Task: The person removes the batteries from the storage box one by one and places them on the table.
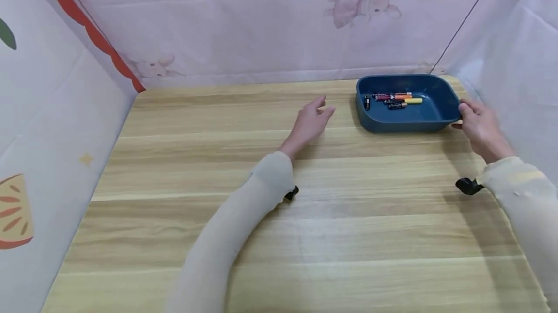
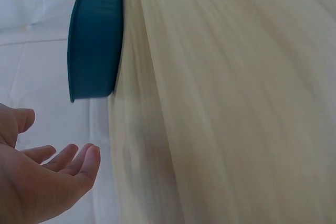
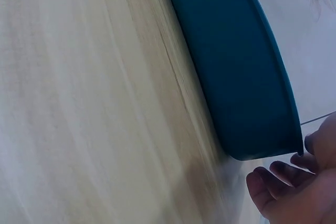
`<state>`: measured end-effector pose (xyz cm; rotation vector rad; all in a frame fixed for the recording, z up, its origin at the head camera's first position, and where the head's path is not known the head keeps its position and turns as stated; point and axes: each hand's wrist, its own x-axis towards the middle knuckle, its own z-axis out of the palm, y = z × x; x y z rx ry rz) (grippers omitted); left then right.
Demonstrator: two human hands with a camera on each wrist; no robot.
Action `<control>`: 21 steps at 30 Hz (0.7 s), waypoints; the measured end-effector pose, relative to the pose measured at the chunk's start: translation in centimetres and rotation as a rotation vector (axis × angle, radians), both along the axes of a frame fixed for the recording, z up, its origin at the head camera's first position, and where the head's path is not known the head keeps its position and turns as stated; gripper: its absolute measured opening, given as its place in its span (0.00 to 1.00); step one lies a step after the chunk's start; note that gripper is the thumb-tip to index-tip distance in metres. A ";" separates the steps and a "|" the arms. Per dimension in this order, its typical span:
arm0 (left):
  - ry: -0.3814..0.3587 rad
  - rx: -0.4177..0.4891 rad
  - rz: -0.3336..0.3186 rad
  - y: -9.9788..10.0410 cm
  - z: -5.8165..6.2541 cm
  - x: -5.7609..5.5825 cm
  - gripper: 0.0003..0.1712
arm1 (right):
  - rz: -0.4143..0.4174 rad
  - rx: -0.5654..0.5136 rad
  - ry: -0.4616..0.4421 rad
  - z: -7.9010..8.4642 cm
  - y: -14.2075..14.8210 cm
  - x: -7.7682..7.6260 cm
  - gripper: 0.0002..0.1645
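A dark blue plastic bin (image 1: 405,127) sits on the table at the back right. Inside it, toward the left, lie several small batteries: a black one (image 1: 367,102) by the left wall, a yellow one (image 1: 413,101), and red, orange and black ones close together. My right hand (image 1: 481,126) pinches the bin's right end at the rim, thumb on top and fingers below. In the right wrist view, the thumb and fingertips meet the rim corner. My left hand (image 1: 308,123) hovers left of the bin, apart from it, fingers loosely bent and holding nothing.
The light wood table (image 1: 348,235) stretches toward me. Behind it hangs a pale wall cloth (image 1: 261,37) with rabbit prints, close to the bin. More printed cloth (image 1: 52,124) covers the left side, and white cloth (image 1: 519,75) the right. Black wrist straps (image 1: 468,186) show below my sleeves.
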<state>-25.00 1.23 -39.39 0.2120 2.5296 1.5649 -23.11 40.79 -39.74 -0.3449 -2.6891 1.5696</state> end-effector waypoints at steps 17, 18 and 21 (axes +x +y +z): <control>-0.026 0.025 -0.001 5.4 -1.5 -0.4 0.32 | 0.023 -0.140 0.007 -0.7 -1.1 0.6 0.34; -0.023 0.028 -0.003 5.4 -1.6 -0.4 0.31 | 0.030 -0.144 0.003 -0.7 -1.3 0.7 0.35; -0.008 0.037 -0.008 5.4 -1.6 -0.4 0.30 | 0.051 -0.151 0.002 -0.8 -1.8 1.0 0.35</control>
